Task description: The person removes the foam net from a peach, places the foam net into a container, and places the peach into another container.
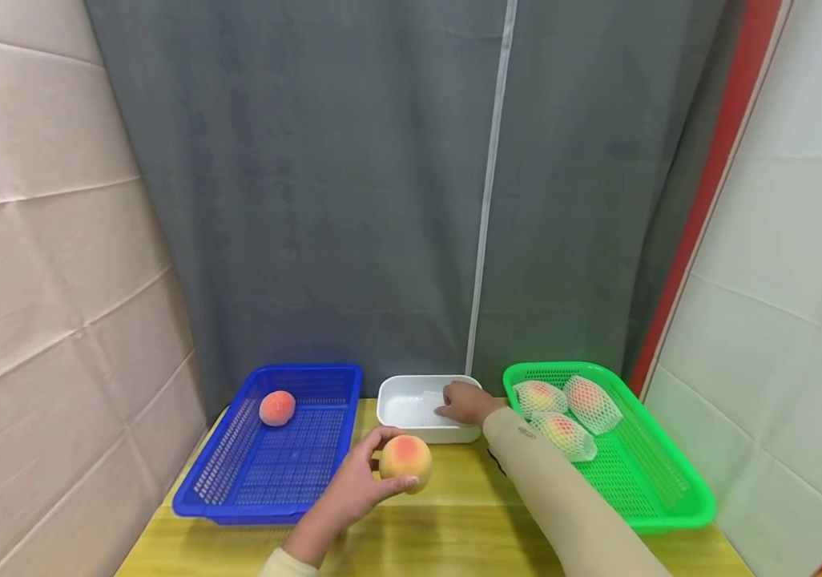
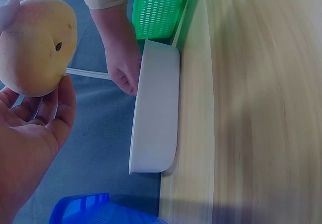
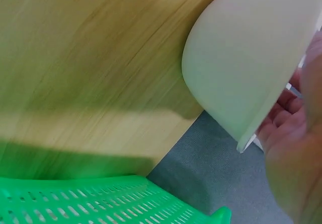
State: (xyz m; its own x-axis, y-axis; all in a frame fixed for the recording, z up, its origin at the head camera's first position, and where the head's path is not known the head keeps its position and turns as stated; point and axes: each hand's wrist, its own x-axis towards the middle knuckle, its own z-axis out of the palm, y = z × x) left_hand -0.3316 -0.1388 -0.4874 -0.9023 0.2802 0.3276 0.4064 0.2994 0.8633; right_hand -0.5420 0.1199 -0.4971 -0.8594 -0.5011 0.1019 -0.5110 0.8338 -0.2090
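My left hand [image 1: 356, 481] holds a yellow peach with a red blush [image 1: 407, 462] above the table, thumb and fingers around its sides. In the left wrist view the peach [image 2: 40, 45] shows a small dark spot. My right hand [image 1: 465, 402] reaches into a white tray [image 1: 429, 434] with its fingers bent downward. Thin whitish pieces [image 1: 427, 405] lie in the tray beside those fingertips. From the right wrist view, the tray wall [image 3: 246, 58] partly hides the fingers [image 3: 289, 121], and I cannot tell whether they pinch one of the pieces.
A blue basket [image 1: 191, 493] on the left contains one bare peach [image 1: 277, 408]. On the right, a green basket [image 1: 699, 505] contains three peaches in white foam nets [image 1: 562, 433]. Behind the wooden table [image 1: 447, 545] hangs a grey curtain [image 1: 324, 200].
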